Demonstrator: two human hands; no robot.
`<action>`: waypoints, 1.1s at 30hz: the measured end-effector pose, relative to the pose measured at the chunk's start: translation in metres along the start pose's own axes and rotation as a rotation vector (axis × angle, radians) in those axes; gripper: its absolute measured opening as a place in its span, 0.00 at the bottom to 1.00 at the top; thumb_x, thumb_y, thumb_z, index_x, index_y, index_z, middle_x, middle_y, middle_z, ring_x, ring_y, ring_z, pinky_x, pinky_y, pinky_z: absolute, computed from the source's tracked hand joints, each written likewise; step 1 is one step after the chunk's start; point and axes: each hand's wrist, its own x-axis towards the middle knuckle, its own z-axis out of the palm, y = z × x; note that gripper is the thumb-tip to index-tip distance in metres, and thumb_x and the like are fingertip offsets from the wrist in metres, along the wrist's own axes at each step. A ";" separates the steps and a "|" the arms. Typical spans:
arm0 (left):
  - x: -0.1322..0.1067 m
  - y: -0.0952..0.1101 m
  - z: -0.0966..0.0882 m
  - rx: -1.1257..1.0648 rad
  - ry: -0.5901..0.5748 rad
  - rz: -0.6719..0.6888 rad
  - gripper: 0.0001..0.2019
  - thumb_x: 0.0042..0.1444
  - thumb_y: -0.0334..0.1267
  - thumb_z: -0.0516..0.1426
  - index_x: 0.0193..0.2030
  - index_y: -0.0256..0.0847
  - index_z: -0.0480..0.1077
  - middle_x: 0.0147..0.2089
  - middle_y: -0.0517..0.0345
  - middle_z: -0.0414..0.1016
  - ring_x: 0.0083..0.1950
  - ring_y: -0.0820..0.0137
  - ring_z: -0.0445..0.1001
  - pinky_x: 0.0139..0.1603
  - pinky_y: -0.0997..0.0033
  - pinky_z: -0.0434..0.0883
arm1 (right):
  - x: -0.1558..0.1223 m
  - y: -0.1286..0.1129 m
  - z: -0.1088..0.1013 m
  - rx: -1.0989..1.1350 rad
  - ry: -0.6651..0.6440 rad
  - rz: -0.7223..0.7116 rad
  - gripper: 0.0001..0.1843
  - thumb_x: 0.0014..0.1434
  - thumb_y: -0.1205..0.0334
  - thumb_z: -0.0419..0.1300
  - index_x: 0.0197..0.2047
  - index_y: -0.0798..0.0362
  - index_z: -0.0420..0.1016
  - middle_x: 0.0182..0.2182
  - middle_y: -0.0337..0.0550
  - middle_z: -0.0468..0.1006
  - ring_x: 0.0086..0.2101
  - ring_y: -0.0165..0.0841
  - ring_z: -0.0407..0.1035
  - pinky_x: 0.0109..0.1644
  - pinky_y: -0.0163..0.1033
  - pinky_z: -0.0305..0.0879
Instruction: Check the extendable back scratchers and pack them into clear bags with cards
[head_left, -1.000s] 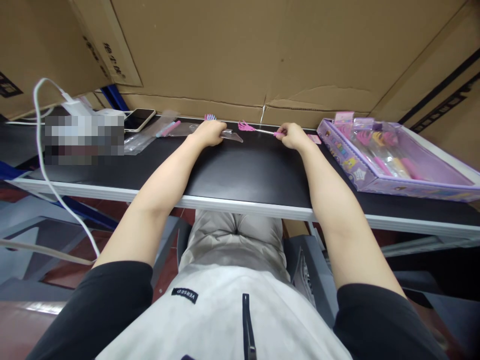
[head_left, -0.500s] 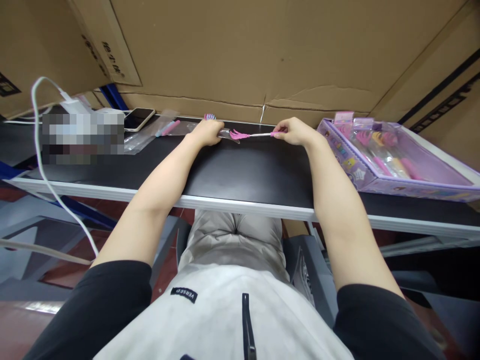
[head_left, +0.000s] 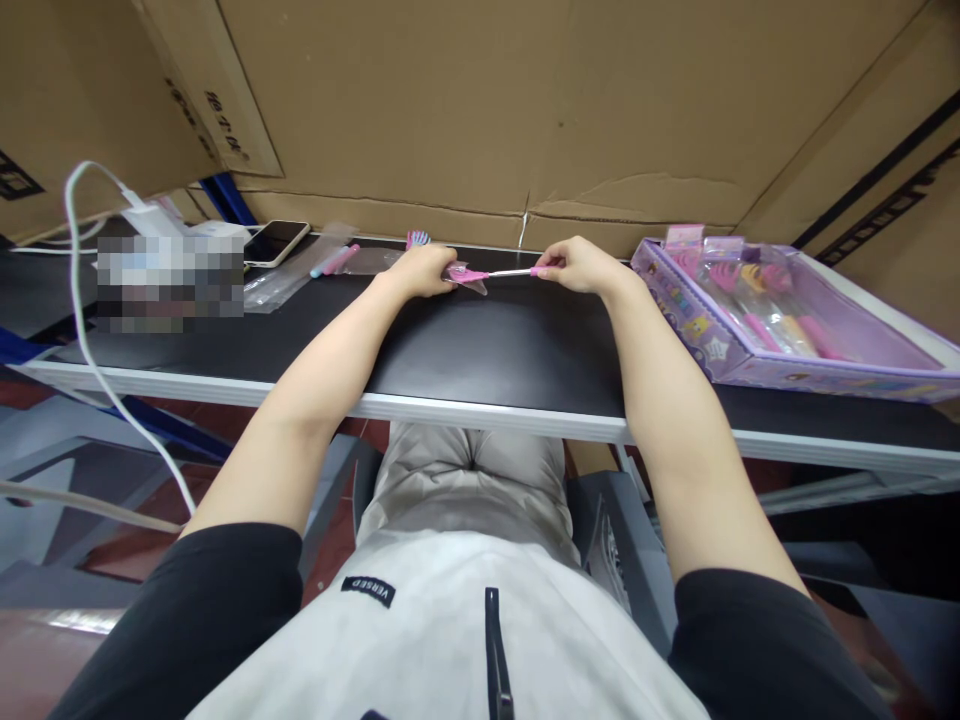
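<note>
My right hand pinches the pink end of a back scratcher, which has a silver rod and a pink claw-shaped head. It lies roughly level above the black table, head pointing left. Closed on a clear plastic sleeve, my left hand holds it around the claw head, which sits in the sleeve's mouth. The sleeve's other end trails out left of that hand. Just behind my left hand shows a pink and blue striped piece, its lower part hidden.
At right stands a purple display box holding several wrapped scratchers. Left on the table are pink and light-blue sticks, clear plastic wrap, a phone and a white cable. Cardboard walls rise behind.
The back scratcher has moved left with my right hand. Its claw head has gone from beside the plastic sleeve's mouth into it. My left hand stays nearly in place.
</note>
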 end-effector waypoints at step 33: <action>-0.001 0.029 -0.002 0.022 -0.004 0.021 0.16 0.60 0.33 0.58 0.51 0.38 0.81 0.52 0.41 0.87 0.57 0.49 0.84 0.56 0.59 0.75 | -0.009 -0.052 0.031 0.052 0.040 -0.122 0.20 0.68 0.45 0.71 0.49 0.54 0.90 0.43 0.55 0.89 0.47 0.46 0.80 0.59 0.50 0.73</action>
